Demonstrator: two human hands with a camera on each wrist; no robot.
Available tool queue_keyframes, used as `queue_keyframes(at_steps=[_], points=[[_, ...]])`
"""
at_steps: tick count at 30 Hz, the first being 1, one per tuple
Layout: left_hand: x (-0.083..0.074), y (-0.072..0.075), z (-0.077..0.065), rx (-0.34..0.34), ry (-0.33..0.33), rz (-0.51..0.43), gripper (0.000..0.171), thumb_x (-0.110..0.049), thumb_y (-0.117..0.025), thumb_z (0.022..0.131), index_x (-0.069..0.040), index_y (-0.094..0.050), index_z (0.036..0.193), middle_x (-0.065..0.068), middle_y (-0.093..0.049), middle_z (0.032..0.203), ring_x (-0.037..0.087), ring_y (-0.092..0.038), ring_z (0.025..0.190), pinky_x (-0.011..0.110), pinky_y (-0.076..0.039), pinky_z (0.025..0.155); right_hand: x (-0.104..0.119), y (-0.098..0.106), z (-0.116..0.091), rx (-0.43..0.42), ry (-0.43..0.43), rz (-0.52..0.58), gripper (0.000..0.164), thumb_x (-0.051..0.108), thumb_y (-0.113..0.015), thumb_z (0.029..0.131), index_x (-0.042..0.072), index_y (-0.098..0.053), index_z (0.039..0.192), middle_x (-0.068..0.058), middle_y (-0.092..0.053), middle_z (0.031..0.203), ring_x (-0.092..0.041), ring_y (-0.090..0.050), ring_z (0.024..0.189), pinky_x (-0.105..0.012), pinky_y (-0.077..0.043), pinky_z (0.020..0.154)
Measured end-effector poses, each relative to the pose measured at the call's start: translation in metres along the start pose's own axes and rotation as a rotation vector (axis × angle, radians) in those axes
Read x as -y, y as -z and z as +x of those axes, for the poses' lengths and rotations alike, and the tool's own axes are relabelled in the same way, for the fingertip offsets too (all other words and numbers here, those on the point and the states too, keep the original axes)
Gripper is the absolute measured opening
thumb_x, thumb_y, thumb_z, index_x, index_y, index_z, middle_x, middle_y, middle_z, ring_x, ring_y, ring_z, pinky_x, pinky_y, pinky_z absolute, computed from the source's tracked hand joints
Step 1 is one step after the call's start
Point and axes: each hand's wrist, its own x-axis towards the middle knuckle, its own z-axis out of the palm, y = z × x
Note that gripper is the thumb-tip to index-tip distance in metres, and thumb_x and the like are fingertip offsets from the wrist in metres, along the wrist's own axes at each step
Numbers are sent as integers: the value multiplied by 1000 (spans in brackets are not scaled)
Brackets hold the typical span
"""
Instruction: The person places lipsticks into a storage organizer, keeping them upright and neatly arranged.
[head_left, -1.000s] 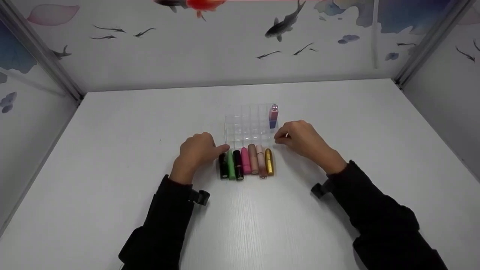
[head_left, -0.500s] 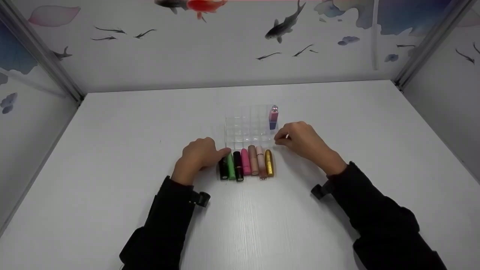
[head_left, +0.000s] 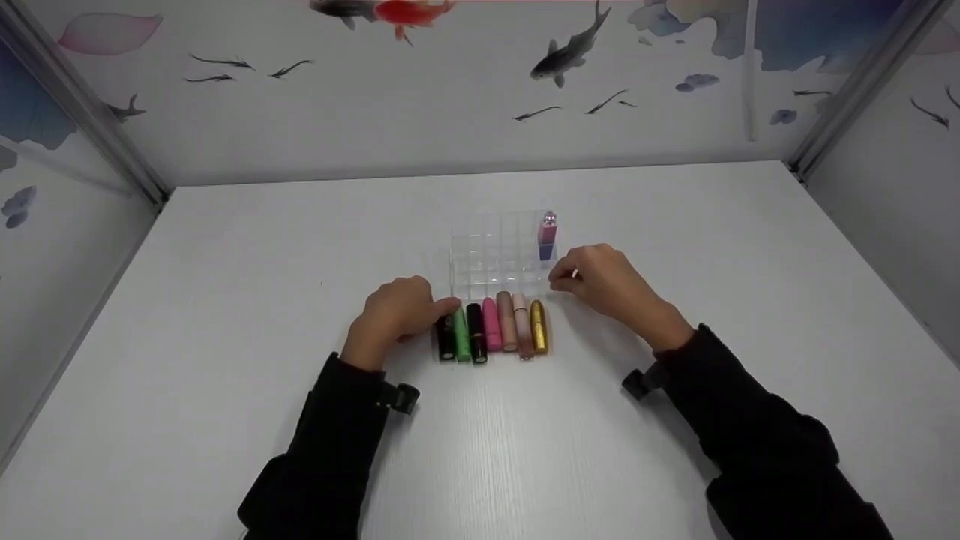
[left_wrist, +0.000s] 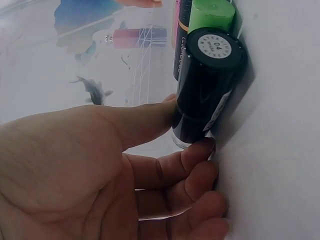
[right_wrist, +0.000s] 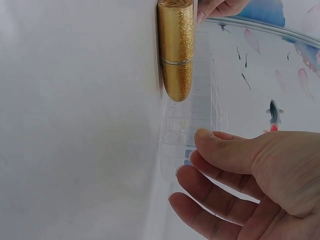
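Observation:
A row of lipstick tubes lies in front of a clear compartment organizer. At the row's left end, my left hand pinches a black lipstick between thumb and fingers; its round end carries a label with 04. Beside it lie a green tube, another black tube, a pink one, a tan one and a pale brown one. A gold tube ends the row. My right hand, fingers loosely bent, has its fingertips right at the organizer's right edge.
A pink and blue lipstick stands in the organizer's back right compartment. The white table is bounded by white panels printed with fish, set in metal corner posts.
My left hand has shifted slightly toward me at the left end of the row. My right hand stays at the organizer's edge; the tubes lie almost as before.

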Motion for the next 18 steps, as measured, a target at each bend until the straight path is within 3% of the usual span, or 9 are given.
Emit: queue_keyframes(at_steps=[7,18], points=[[-1,2,-3,5,-27,-12,50,-56,-51,90,-11,-60,71,0,-47,54,14,-47,46,26,-34,42,2,1,1,6,0,0,12,9,-71,83,8,-75,94,-6,-73,90,-18,-66,85,-36,-54,78],[-1,7,-8,-81,-106,-48,53,-54,-50,92,-7,-67,74,-2,-45,52,13,-45,48,25,-33,43,-2,0,0,-26,46,-3,10,10,-72,82,8,-76,91,-4,-73,87,-17,-66,82,-35,-53,74]])
